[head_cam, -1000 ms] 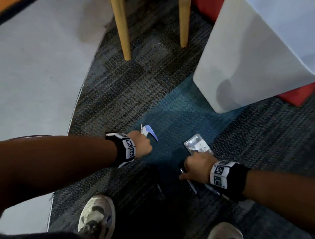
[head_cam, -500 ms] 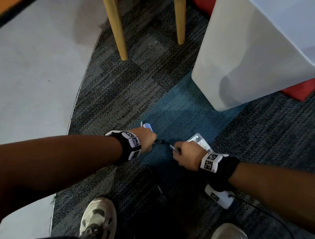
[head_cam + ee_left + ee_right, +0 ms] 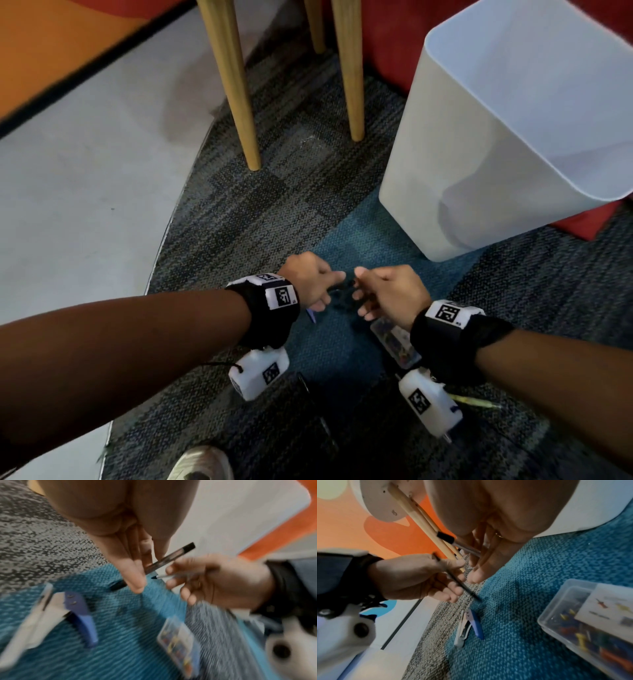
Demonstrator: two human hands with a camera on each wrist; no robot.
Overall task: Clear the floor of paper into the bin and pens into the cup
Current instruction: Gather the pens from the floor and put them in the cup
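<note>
Above nubby teal carpet (image 3: 329, 346), left hand (image 3: 308, 284) pinching a slim black-capped clear pen (image 3: 169, 558); right hand (image 3: 387, 291) pinching another thin pen (image 3: 164, 576), fingertips nearly meeting.

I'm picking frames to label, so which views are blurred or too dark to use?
Head view: sharp on the bin, dim between the hands, where the pens barely show. Left wrist view: the pen is fairly clear, the lower half streaked by motion blur. Right wrist view: carpet crisp, the clear box soft.
</note>
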